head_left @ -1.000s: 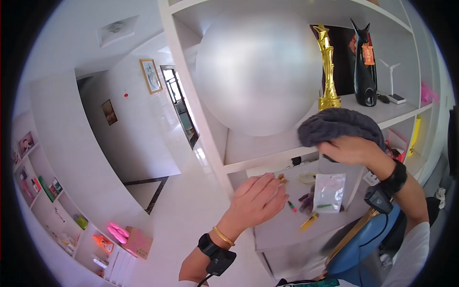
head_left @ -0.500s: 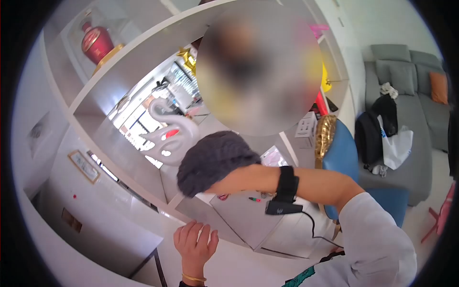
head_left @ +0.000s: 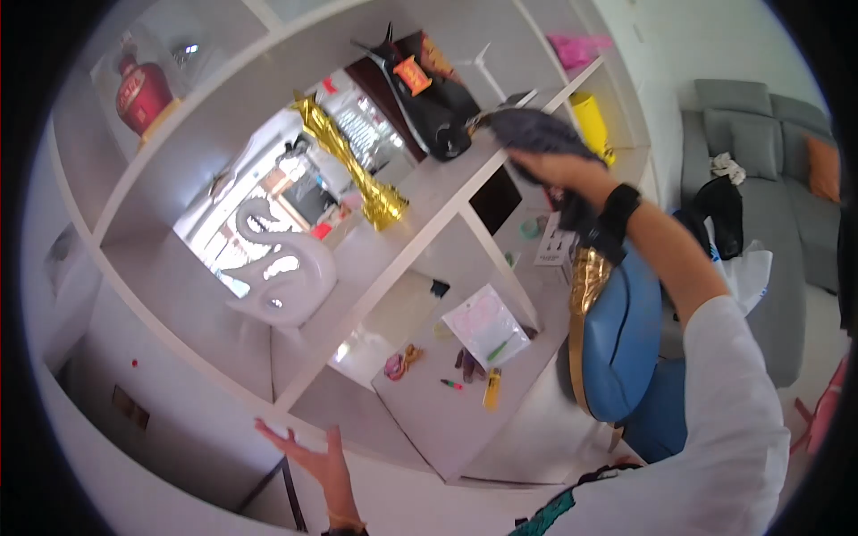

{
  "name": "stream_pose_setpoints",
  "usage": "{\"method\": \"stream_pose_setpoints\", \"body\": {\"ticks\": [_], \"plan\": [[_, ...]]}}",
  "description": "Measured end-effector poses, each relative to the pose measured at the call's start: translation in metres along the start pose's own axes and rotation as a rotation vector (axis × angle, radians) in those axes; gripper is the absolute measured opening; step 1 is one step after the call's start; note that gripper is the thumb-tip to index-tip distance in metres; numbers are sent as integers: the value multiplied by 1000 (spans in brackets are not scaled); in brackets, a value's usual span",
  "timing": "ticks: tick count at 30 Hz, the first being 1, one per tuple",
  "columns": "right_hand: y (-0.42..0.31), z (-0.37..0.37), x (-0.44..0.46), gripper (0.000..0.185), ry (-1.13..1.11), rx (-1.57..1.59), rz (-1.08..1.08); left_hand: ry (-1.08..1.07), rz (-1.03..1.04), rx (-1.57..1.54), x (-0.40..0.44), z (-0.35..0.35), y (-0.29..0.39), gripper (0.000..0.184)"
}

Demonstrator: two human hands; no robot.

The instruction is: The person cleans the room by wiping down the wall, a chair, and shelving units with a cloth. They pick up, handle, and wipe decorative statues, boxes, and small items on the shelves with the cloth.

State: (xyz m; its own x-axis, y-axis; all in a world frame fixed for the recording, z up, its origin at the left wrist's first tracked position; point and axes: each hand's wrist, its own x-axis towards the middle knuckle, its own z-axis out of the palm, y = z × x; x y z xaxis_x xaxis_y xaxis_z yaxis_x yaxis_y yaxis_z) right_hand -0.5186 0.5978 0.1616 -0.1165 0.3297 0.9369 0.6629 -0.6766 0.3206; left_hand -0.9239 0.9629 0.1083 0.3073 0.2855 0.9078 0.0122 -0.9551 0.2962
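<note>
A dark grey cloth [head_left: 545, 132] is in my right hand [head_left: 565, 171], at the edge of the upper shelf just right of a black animal-shaped figurine [head_left: 433, 103]. Most of the fingers are hidden by the cloth, and part of it hangs below the hand. My left hand [head_left: 313, 456] is open, fingers spread, holding nothing, low in front of the white shelf frame. A gold trophy-like ornament [head_left: 353, 170] and a white swan sculpture [head_left: 290, 281] stand on the shelves to the left of the figurine.
A red vase [head_left: 143, 94] occupies the upper left compartment. Lower down lie a clear packet [head_left: 487, 326], a yellow tube [head_left: 492, 389] and small items. A blue chair [head_left: 621, 339] stands close under my right arm; a grey sofa [head_left: 760, 214] holds bags behind it.
My right hand has moved up and right with the cloth, from low by the swan to beside the black figurine. My left hand has shifted left and down, its fingers now spread wider.
</note>
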Motion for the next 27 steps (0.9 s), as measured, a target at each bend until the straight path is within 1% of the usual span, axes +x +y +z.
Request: {"method": "stream_pose_setpoints", "body": {"ticks": [1,2,3,4,6,7,8,9,10,12,13,14,15,16,17,18,19,21,22,23,24,25,26,27], "plan": [[17,4,-11,34,-203,196,203,14,-157,-46,-7,12,-4,82],[31,6,-17,37,-422,397,395,79,-199,-80,-13,27,-13,77],[44,9,-19,39,-297,416,385,148,-243,-108,-18,38,-20,73],[58,13,-19,41,-171,433,383,151,-279,-55,-20,39,-19,73],[91,25,-32,46,-285,390,510,190,-435,-443,-21,44,-18,54],[132,46,-50,47,-253,336,433,204,-467,-406,-22,45,-21,54],[159,69,-59,48,-220,286,355,207,-487,-425,-24,43,-25,46],[141,57,-51,44,-206,375,486,212,-507,-441,-27,40,-26,38],[125,39,-40,41,-197,457,621,228,-540,-400,-29,41,-24,38],[209,85,-77,43,-235,534,646,319,-595,-333,-28,41,-21,33],[228,98,-86,42,-146,455,420,331,-616,-300,-27,41,-19,33],[241,105,-92,41,-49,369,198,348,-572,-340,-26,43,-17,32],[252,109,-93,41,-65,392,190,362,-530,-386,-25,46,-14,31],[263,110,-91,41,-32,192,172,368,-551,-371,-25,46,-12,31],[262,108,-81,41,7,-11,150,323,-537,-401,-23,45,-10,30],[261,102,-69,41,6,1,136,284,-516,-435,-22,44,-10,29],[253,86,-54,42,26,104,230,303,-523,-432,-21,44,-12,29],[215,36,-31,53,59,309,419,262,-454,-312,-23,43,-16,28],[185,11,-20,61,76,414,511,235,-502,-290,-21,42,-12,28],[70,-35,31,52,177,721,521,208,-550,-266,-21,40,-9,27],[-40,-78,79,45,285,1025,516,95,-534,-207,-23,35,-11,33],[-61,-96,95,28,282,1075,470,-17,-513,-146,-24,28,-15,39],[-72,-108,102,16,306,1126,415,-117,-473,-212,-32,22,-27,47],[-93,-123,103,16,291,1145,396,-213,-432,-276,-42,14,-42,55]]}}
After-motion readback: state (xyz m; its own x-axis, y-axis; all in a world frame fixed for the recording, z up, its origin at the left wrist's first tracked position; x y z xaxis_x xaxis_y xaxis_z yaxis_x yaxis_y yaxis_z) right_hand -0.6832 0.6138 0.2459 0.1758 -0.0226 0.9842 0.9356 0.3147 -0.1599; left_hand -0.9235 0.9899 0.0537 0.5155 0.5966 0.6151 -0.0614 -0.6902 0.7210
